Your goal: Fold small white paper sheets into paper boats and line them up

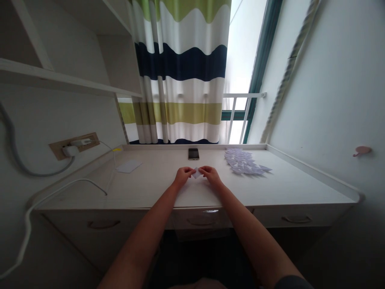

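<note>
Between both hands, just above the desk, is a small piece of white paper [196, 173] that looks folded. My left hand [183, 176] pinches its left side and my right hand [209, 175] pinches its right side. Off to the right lies a pile of small pointed folded paper pieces [243, 162]. On the left side of the desk rest some flat white paper sheets [129, 166]. How the paper in my hands is creased is too small to tell.
A phone [193, 153] lies at the back of the white desk [162, 194]. Plugs sit in a wall socket [75, 146] at left, and a white cable [81, 180] runs over the desk's left end. A striped curtain [183, 90] hangs behind; shelves [75, 82] overhang the left.
</note>
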### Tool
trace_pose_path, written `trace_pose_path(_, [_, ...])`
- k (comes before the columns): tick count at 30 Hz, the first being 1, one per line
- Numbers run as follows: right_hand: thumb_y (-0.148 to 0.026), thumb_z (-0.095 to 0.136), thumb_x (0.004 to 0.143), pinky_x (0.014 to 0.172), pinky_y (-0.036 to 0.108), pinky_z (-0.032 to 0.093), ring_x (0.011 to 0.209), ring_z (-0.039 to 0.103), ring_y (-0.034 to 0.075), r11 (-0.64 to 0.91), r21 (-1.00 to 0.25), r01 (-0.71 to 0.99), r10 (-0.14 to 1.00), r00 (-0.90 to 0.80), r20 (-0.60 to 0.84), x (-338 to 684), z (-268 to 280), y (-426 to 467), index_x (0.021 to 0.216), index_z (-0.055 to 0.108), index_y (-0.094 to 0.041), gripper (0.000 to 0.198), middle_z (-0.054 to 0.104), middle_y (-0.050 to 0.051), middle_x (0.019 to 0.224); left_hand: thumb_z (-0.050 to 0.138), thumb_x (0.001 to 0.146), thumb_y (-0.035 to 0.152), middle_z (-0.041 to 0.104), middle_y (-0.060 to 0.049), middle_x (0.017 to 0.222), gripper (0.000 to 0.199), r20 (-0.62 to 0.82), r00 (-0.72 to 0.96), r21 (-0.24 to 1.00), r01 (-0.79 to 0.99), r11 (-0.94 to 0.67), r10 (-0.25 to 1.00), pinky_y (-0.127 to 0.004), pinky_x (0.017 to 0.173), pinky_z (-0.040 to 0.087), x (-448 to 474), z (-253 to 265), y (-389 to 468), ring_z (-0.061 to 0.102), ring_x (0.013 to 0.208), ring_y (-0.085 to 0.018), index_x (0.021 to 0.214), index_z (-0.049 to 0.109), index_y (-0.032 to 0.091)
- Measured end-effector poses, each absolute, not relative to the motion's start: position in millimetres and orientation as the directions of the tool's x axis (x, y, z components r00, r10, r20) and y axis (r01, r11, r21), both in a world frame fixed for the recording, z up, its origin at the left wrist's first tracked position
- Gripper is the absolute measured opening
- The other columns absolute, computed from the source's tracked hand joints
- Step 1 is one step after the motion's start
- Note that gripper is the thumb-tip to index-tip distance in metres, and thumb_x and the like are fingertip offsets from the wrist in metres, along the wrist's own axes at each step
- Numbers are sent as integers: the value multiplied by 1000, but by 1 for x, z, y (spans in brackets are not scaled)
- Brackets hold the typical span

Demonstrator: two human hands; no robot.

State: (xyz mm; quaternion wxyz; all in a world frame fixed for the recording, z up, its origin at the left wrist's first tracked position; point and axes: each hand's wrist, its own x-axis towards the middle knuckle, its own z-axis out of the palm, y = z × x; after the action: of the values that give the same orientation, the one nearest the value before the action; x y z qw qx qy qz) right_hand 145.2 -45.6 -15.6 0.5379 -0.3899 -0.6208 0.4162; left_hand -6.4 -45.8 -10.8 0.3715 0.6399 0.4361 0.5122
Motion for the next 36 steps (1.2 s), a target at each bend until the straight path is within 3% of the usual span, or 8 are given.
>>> trace_pose_path(10, [-35,60,58,51,25,34,49,43,11,415,-894,169,910,-95,404,146,-23,-39,59,60,-15,20,54,0,51,64,54,37,58,-2,60,27,244,192,958,107,-267,951,-23,53,41,-4,-14,-46,51,56,-11,65,61,12])
trace_pose_path(25, [-36,58,59,49,24,38,50,47,10,341,-934,104,939,-81,334,145,-21,-40,59,59,-15,21,54,-1,51,61,57,39,50,2,48,26,376,75,903,193,-383,924,-21,48,34,-6,-14,-43,43,46,-8,56,59,13])
trace_pose_path(36, [-40,60,59,55,26,41,58,53,12,280,-960,23,953,-123,276,146,-19,-43,65,59,-15,25,59,2,60,64,55,44,54,0,51,32,351,79,922,144,-359,933,-21,48,37,-6,-13,-45,44,47,-8,60,61,13])
